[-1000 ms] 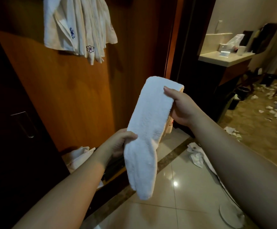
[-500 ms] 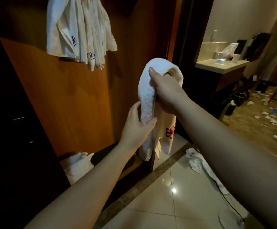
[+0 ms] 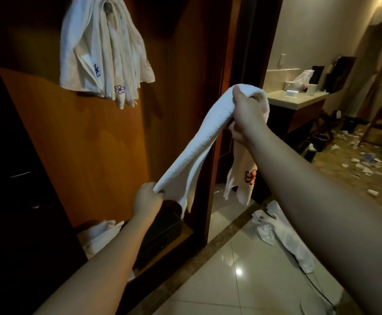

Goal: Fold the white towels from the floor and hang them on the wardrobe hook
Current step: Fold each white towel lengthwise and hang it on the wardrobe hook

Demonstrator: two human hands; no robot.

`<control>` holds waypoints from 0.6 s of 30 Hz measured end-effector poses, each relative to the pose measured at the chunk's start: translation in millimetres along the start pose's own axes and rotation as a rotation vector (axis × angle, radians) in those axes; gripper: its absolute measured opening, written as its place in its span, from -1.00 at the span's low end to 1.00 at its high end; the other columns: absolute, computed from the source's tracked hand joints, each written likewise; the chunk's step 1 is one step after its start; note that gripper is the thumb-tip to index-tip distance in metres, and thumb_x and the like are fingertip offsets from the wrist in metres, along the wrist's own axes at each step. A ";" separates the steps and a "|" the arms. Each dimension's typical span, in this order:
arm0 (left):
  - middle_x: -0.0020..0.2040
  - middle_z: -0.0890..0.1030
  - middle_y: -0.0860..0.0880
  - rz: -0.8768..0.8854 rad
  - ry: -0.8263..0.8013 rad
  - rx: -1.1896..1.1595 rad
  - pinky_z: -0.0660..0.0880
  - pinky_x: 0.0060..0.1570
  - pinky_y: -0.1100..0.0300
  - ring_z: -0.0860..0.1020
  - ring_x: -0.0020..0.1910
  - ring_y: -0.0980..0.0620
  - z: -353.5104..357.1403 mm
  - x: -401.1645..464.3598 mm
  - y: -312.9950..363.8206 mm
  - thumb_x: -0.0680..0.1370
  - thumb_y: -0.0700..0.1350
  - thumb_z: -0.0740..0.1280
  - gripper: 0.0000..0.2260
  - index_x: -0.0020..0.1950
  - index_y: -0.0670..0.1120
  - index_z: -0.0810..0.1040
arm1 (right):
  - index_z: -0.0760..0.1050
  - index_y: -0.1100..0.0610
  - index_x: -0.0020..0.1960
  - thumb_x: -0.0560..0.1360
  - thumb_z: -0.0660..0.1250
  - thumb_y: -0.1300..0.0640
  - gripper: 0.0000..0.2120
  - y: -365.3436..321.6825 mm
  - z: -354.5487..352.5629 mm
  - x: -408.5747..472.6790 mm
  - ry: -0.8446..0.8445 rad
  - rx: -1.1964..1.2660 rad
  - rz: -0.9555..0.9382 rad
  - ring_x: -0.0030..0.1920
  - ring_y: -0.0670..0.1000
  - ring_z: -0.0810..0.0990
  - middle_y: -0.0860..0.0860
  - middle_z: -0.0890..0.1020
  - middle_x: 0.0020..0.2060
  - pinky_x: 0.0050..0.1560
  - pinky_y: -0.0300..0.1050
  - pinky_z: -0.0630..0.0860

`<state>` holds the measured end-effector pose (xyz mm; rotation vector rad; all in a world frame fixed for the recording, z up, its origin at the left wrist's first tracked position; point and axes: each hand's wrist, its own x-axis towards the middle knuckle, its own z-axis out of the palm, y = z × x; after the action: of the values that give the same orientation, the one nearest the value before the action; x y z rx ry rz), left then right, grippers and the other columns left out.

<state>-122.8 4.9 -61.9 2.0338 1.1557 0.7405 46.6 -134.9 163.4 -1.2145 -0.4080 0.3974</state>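
At the upper left of the frame a bunch of folded white towels, the hung towels [image 3: 104,51], drapes from a hook on the wooden wardrobe panel [image 3: 90,155]; small blue and purple flower marks show near their lower corners. At the lower left, on the wardrobe shelf [image 3: 176,238], a crumpled white cloth [image 3: 99,235] lies beside a dark box [image 3: 160,230].

Just left of centre, low in the frame, the left hand [image 3: 146,201] grips the lower end of the folded towel [image 3: 199,142], its fingers curled tight round the cloth. From there the towel runs as a taut white band up and to the right, across the front of the wardrobe's edge, to the right hand [image 3: 245,114] at the centre right. The right hand's fingers are closed round the towel's upper bend, the thumb on top and the cloth looped over the hand. Past that hand the other end of the towel hangs straight down, showing a red flower mark near its free corners. The whole towel is in the air, well below and to the right of the hung towels and apart from them.

At the lower right, another white towel, the floor towel [image 3: 283,235], lies crumpled on the glossy tiled floor [image 3: 231,280]. At the upper right a pale worktop [image 3: 297,100] carries a few small items, and scraps of paper litter the carpet beyond it.
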 end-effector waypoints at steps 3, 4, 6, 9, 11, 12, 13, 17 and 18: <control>-0.08 0.52 0.09 -0.082 -0.026 -0.243 0.41 -0.21 0.14 0.53 -0.11 0.05 -4.5 4.8 -33.3 0.59 -0.10 0.37 -0.90 -0.03 0.06 0.47 | 0.48 0.07 -0.04 0.61 0.35 -0.06 -0.80 3.6 -8.1 6.8 0.089 0.090 0.048 0.04 0.04 0.62 0.01 0.63 -0.04 0.23 0.09 0.58; -0.07 0.57 0.07 -0.107 -0.028 -0.350 0.39 -0.20 0.16 0.55 -0.06 0.03 -7.5 5.0 -41.0 0.60 -0.10 0.37 -0.93 -0.03 0.07 0.51 | 0.50 0.08 -0.06 0.61 0.36 -0.05 -0.79 4.1 -11.0 8.6 0.111 0.118 0.055 0.06 0.07 0.64 0.02 0.64 -0.06 0.22 0.09 0.58; 0.01 0.64 0.01 -0.138 -0.031 -0.547 0.46 -0.06 0.10 0.59 0.06 -0.04 -14.5 6.5 -48.0 0.61 -0.11 0.34 -0.90 0.04 0.10 0.59 | 0.54 0.13 0.04 0.63 0.34 -0.05 -0.77 6.5 -16.4 12.9 0.121 0.172 0.076 0.18 0.15 0.63 0.09 0.65 0.02 0.27 0.15 0.55; 0.10 0.67 0.01 -0.123 0.033 -0.995 0.51 0.19 0.00 0.59 0.19 -0.05 -35.5 13.9 -36.0 0.62 -0.17 0.31 -0.82 0.16 0.04 0.61 | 0.47 0.21 0.32 0.62 0.36 -0.02 -0.61 9.5 -22.2 17.4 0.153 0.304 0.131 0.24 0.21 0.61 0.20 0.62 0.20 0.31 0.24 0.52; 0.07 0.69 0.03 -0.097 0.058 -1.265 0.55 0.19 0.00 0.61 0.18 -0.03 -52.3 19.0 -26.3 0.58 -0.14 0.35 -0.81 0.17 0.06 0.61 | 0.42 0.23 0.31 0.60 0.39 0.02 -0.60 9.1 -24.3 21.3 0.146 0.403 0.155 0.18 0.20 0.64 0.20 0.63 0.18 0.27 0.24 0.55; 0.08 0.70 0.03 -0.117 0.022 -1.349 0.58 0.16 0.01 0.63 0.16 -0.02 -55.2 17.1 -22.6 0.57 -0.12 0.38 -0.78 0.20 0.07 0.59 | 0.38 0.22 0.29 0.61 0.38 0.03 -0.61 7.9 -23.6 22.4 0.121 0.450 0.167 0.18 0.21 0.64 0.21 0.62 0.18 0.27 0.26 0.55; 0.10 0.71 0.00 -0.165 -0.048 -1.372 0.60 0.13 0.00 0.65 0.14 -0.02 -53.6 11.0 -19.3 0.55 -0.11 0.41 -0.73 0.24 0.06 0.57 | 0.34 0.20 0.26 0.62 0.37 0.03 -0.64 7.1 -21.9 23.0 0.093 0.495 0.181 0.18 0.23 0.64 0.22 0.61 0.17 0.27 0.28 0.54; 0.06 0.64 -0.13 -0.306 -0.314 -1.086 0.42 0.19 -0.10 0.56 0.09 -0.11 -28.4 -17.4 -0.7 0.57 -0.32 0.34 -0.77 0.14 -0.03 0.56 | 0.32 0.17 0.36 0.65 0.31 0.03 -0.62 3.0 -16.0 27.3 0.010 0.585 0.178 0.17 0.29 0.64 0.27 0.58 0.22 0.26 0.32 0.53; 0.07 0.63 -0.14 -0.303 -0.331 -1.080 0.41 0.20 -0.10 0.55 0.08 -0.11 -26.8 -19.5 3.9 0.60 -0.32 0.30 -0.77 0.15 -0.03 0.57 | 0.32 0.22 0.39 0.66 0.28 0.02 -0.60 1.9 -18.3 30.1 0.009 0.578 0.174 0.20 0.29 0.62 0.27 0.57 0.25 0.29 0.31 0.51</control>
<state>-149.5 -6.5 -45.3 0.9901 0.6109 0.6309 81.5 -134.1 158.8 -0.6872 -0.1586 0.6102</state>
